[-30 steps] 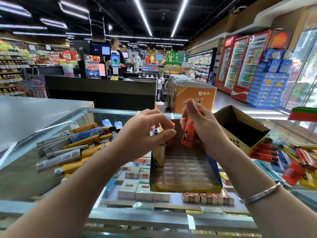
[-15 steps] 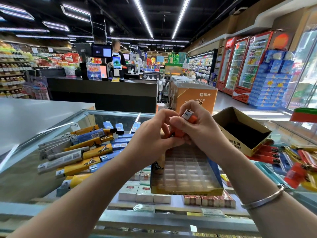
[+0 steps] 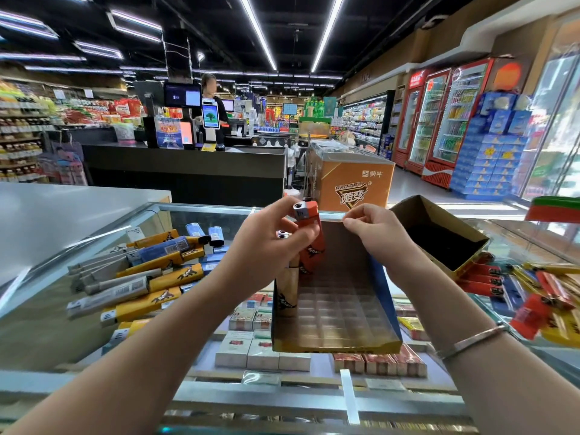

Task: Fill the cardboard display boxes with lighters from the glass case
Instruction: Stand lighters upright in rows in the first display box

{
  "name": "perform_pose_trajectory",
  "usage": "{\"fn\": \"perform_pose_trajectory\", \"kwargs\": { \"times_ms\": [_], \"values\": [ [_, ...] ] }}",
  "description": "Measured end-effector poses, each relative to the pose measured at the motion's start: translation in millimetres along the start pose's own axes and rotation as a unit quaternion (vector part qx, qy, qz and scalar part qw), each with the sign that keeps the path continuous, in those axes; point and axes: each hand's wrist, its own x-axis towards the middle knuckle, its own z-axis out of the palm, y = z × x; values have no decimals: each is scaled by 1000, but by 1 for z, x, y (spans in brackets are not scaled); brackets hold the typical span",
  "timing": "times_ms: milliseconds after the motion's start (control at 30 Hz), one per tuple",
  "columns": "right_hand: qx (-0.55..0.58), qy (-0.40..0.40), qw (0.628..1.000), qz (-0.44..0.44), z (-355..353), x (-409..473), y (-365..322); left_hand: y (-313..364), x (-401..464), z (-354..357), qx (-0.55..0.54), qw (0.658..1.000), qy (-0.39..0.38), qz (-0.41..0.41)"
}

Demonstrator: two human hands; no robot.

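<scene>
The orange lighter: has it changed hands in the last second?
Yes. The orange lighter went from right hand to left hand, leftward across the display box.

A supermarket: stocked shelves [image 3: 22, 133], a checkout counter [image 3: 185, 171], drinks fridges [image 3: 439, 120] and a glass case [image 3: 204, 211] of cigarettes.
</scene>
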Motion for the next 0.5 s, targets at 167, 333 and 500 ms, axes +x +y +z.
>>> {"fn": "perform_pose_trajectory", "kwargs": {
  "times_ms": [167, 333, 500],
  "values": [
    [-10, -5, 1000, -1, -2, -1, -3, 0, 14, -3, 56, 997, -49, -23],
    [-8, -14, 1000, 1, -2, -3, -5, 2, 26, -5, 166, 983, -81, -4],
    [-8, -18, 1000, -1, -3, -4, -6, 3, 33, -4, 243, 967, -81, 8]
  ]
}}
